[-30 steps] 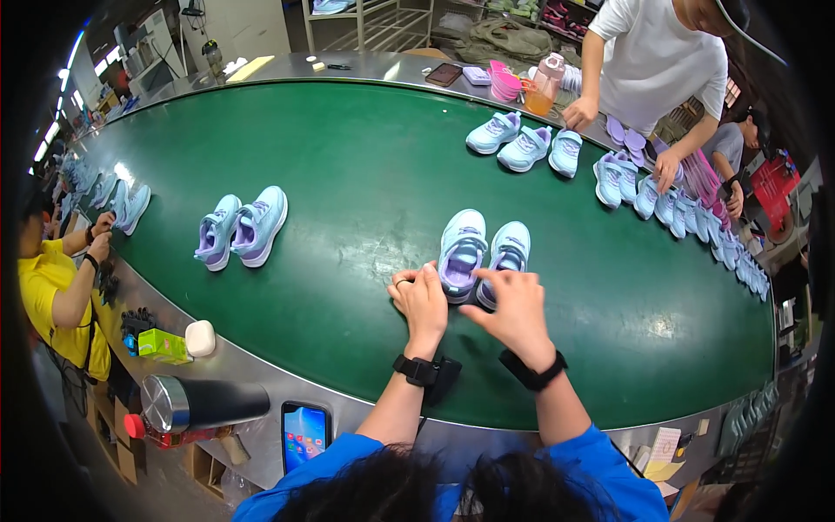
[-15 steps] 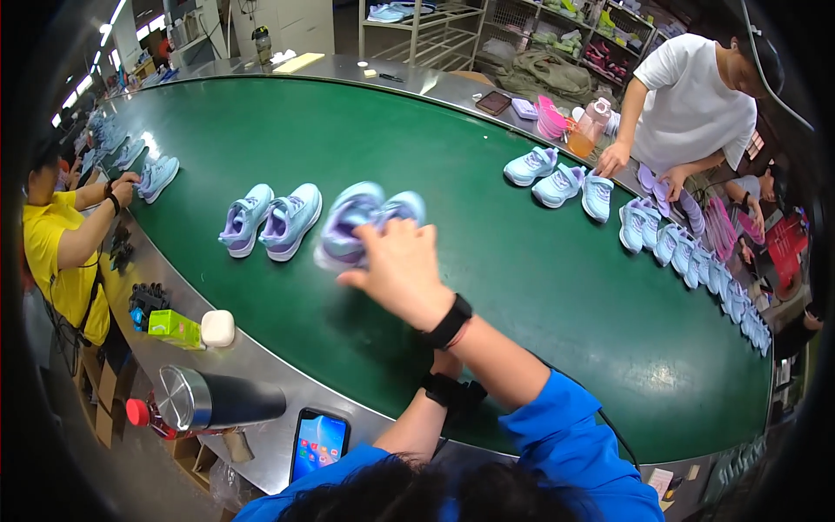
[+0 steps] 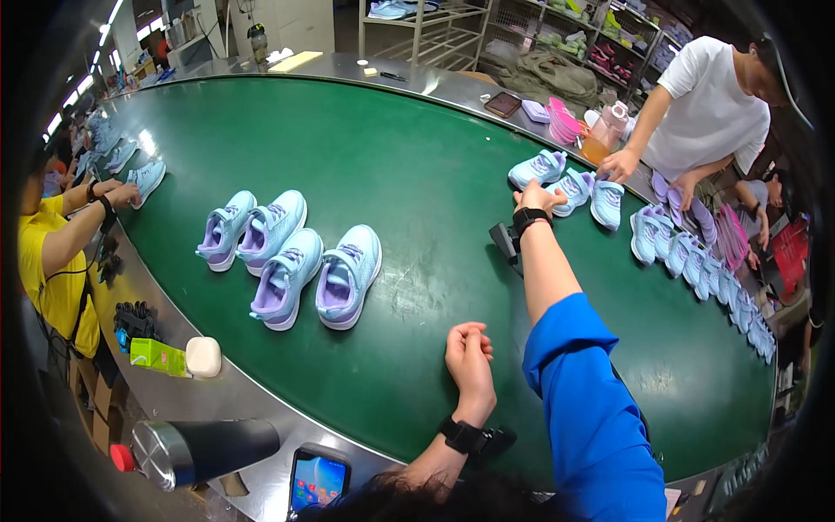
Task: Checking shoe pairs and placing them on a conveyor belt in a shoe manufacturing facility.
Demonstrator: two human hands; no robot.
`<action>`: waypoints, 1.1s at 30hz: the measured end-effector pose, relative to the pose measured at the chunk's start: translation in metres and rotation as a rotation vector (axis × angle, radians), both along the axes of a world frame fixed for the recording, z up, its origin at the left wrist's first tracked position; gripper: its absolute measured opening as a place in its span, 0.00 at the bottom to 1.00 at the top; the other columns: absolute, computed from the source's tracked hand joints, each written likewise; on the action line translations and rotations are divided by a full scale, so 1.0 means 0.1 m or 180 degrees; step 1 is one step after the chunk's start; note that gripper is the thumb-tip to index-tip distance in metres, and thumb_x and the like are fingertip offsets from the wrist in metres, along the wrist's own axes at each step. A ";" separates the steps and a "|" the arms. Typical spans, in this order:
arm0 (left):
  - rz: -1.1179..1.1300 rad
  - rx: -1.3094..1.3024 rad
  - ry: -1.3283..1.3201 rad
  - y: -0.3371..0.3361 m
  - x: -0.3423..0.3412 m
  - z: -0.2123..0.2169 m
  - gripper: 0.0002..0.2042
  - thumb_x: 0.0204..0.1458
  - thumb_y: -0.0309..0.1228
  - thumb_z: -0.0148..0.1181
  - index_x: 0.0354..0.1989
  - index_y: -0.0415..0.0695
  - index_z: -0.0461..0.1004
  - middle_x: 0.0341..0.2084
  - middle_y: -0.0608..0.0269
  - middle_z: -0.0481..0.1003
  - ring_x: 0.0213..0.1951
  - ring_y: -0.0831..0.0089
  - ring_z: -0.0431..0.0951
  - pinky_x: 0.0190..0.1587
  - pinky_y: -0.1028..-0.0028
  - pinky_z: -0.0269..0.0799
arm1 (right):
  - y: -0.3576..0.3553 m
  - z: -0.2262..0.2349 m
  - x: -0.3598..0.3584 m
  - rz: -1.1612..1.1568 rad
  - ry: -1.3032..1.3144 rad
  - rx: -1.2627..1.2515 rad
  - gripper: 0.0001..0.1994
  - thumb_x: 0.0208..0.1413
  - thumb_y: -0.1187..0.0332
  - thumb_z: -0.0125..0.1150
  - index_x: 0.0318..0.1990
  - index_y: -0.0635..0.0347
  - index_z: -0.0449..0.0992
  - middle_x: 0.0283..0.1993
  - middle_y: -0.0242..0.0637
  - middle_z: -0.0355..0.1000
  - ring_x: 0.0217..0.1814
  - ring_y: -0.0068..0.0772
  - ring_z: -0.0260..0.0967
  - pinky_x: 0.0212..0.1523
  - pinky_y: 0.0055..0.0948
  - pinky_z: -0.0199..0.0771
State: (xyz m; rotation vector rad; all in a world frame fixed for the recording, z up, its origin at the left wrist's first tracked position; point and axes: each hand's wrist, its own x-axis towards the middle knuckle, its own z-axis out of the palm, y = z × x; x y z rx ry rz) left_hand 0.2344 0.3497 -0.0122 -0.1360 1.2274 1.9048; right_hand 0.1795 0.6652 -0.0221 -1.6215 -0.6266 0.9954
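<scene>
- While the right hand (image 3: 537,197) stretched far across the green table (image 3: 409,165), its grip reached the nearest of three light blue shoes (image 3: 570,187) lying there; whether the fingers were pinching a shoe or only touching it could not be told, as the back of the hand hid them.
- Beside those three shoes, on the far side, a person in a white shirt (image 3: 706,109) leaned over the table with one hand (image 3: 619,163) just next to them.
- Well short of those shoes, the left hand (image 3: 469,352) rested on the table with its grip pressed together into a loose fist, holding nothing.
- Left of that fist, a pair of light blue and lilac shoes (image 3: 317,278) lay side by side on the table, touching a second, like pair (image 3: 252,230) farther left.
- Beyond the three shoes to the right, a long row of lilac shoes (image 3: 696,257) ran along the table's edge.
- Near the fist, on the steel rim, lay a phone (image 3: 317,478), a dark flask (image 3: 204,448) and a green box (image 3: 158,355).
</scene>
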 end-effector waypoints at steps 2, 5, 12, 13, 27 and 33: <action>0.0010 -0.0026 0.0029 -0.02 -0.02 0.00 0.06 0.59 0.29 0.47 0.35 0.43 0.70 0.23 0.69 0.68 0.24 0.82 0.66 0.27 0.82 0.62 | 0.05 0.05 -0.20 -0.0217 -0.0003 -0.0041 0.35 0.44 0.76 0.65 0.57 0.44 0.52 0.55 0.56 0.46 0.39 0.55 0.70 0.26 0.34 0.85; -0.0114 0.0017 0.0067 0.00 0.00 0.01 0.05 0.59 0.28 0.47 0.36 0.43 0.70 0.23 0.69 0.68 0.24 0.82 0.66 0.27 0.82 0.62 | 0.21 0.14 -0.12 -0.0371 0.0329 0.0107 0.37 0.36 0.86 0.64 0.56 0.48 0.56 0.56 0.50 0.44 0.43 0.55 0.68 0.27 0.31 0.86; 0.0123 0.0043 0.0009 -0.05 -0.12 -0.10 0.05 0.59 0.29 0.47 0.37 0.43 0.70 0.27 0.67 0.68 0.27 0.81 0.67 0.28 0.80 0.65 | -0.19 -0.17 0.54 0.2332 0.0592 -0.0171 0.27 0.43 0.78 0.63 0.51 0.49 0.60 0.40 0.36 0.64 0.27 0.36 0.69 0.13 0.16 0.61; 0.0132 0.0019 0.0008 -0.07 -0.13 -0.11 0.05 0.59 0.29 0.47 0.37 0.43 0.70 0.27 0.67 0.68 0.27 0.81 0.67 0.28 0.80 0.65 | -0.45 0.02 0.80 0.3096 0.0485 -0.0519 0.26 0.45 0.76 0.61 0.53 0.46 0.62 0.36 0.34 0.68 0.22 0.25 0.65 0.15 0.19 0.58; -0.0913 0.0170 0.2451 0.01 0.29 -0.11 0.15 0.47 0.26 0.57 0.45 0.39 0.73 0.42 0.56 0.71 0.44 0.65 0.72 0.48 0.70 0.68 | -2.96 0.76 3.26 0.2804 -0.0456 -0.0651 0.21 0.58 0.63 0.58 0.54 0.63 0.62 0.47 0.39 0.65 0.45 0.29 0.69 0.23 0.25 0.78; -0.1066 -0.0636 0.3083 -0.05 0.42 0.03 0.21 0.45 0.25 0.56 0.51 0.35 0.70 0.47 0.56 0.70 0.45 0.70 0.75 0.46 0.73 0.71 | -3.08 0.31 2.45 0.2354 -0.1156 0.0200 0.35 0.59 0.64 0.55 0.67 0.66 0.42 0.52 0.44 0.55 0.41 0.31 0.67 0.26 0.25 0.80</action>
